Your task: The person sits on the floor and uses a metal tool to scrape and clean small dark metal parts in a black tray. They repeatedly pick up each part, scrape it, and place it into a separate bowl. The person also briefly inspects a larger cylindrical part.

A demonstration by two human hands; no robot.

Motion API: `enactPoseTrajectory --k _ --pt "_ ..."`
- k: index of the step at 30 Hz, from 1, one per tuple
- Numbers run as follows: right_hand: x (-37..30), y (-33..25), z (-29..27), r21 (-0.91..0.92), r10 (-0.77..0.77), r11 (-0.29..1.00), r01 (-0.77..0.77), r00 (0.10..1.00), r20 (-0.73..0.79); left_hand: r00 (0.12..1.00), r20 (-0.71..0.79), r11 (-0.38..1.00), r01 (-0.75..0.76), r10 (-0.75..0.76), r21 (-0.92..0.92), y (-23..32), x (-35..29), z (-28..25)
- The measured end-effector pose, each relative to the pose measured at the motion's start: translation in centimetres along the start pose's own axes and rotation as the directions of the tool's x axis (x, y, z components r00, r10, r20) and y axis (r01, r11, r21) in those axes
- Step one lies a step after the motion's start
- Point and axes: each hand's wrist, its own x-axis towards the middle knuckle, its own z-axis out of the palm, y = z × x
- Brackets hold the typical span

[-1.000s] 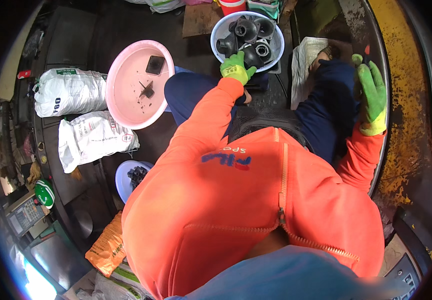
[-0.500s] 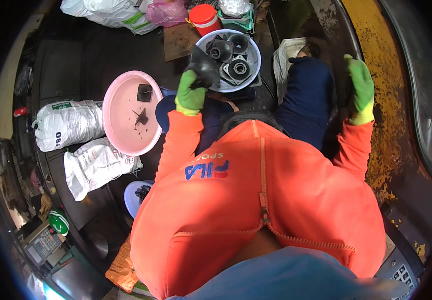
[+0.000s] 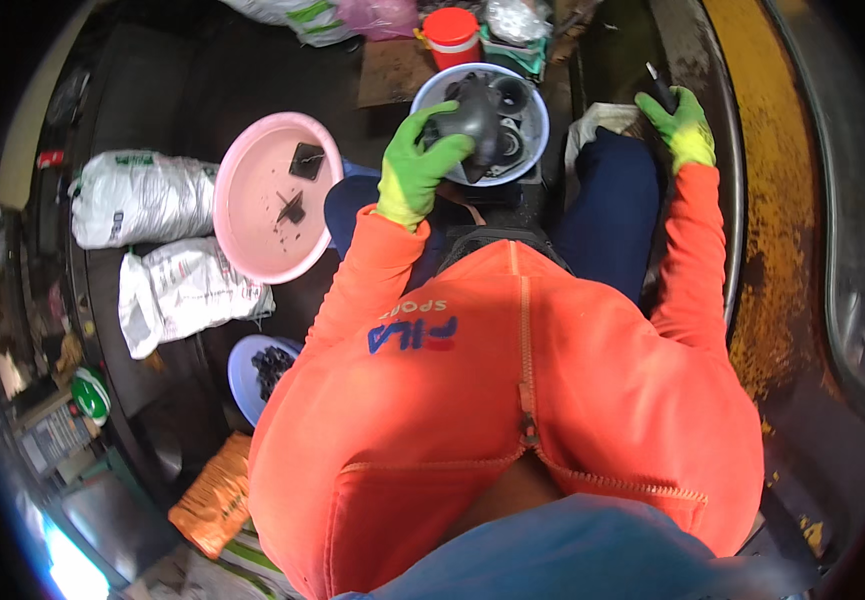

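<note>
My left hand, in a green glove, grips a black flared, rounded plastic part by its near left side. This part hangs over a pale blue basin and hides much of its contents. Behind it, other black parts with round openings show in the basin. Off to the right, beside my knee, my gloved right hand is closed around a small black-handled tool. A thin bright tip sticks out of it, pointing away from me; its exact kind is unclear.
A pink basin with a few black scraps stands left of my leg. White sacks lie further left, above a small blue basin of black bits. A red bucket is at the back. A rusty yellow metal edge runs along the right.
My left hand has shifted right with the black part, now showing its rounded side. My right hand has moved left and forward; the black-handled tool in it has come into sight.
</note>
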Motion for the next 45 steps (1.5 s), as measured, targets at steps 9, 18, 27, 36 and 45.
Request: enactPoseTrajectory --k 9,18,27,36,45 --pt "-13.1 -12.1 3.3 0.869 -0.247 0.151 -0.472 0.833 0.495 0.689 0.224 0.414 -0.628 0.689 0.659 8.0 2.5 5.0" --pt "-12.7 -10.5 2.4 0.868 -0.283 0.241 -0.434 0.824 0.491 0.961 0.095 0.954 -0.27 0.259 0.129 8.2 2.3 4.2" --pt "-12.6 -8.7 5.4 0.905 -0.363 0.417 -0.079 0.899 0.246 0.958 -0.04 0.957 -0.281 0.284 0.067 6.6 2.1 5.0" --pt "-14.3 -10.4 8.7 0.95 -0.534 0.16 0.269 0.833 -0.145 0.835 0.093 0.752 -0.533 0.543 0.388 4.7 0.5 8.4" --pt "-13.6 -8.7 6.0 0.485 -0.753 0.578 0.657 0.658 0.007 0.821 0.213 0.813 -0.563 0.53 0.146 5.7 0.8 7.2"
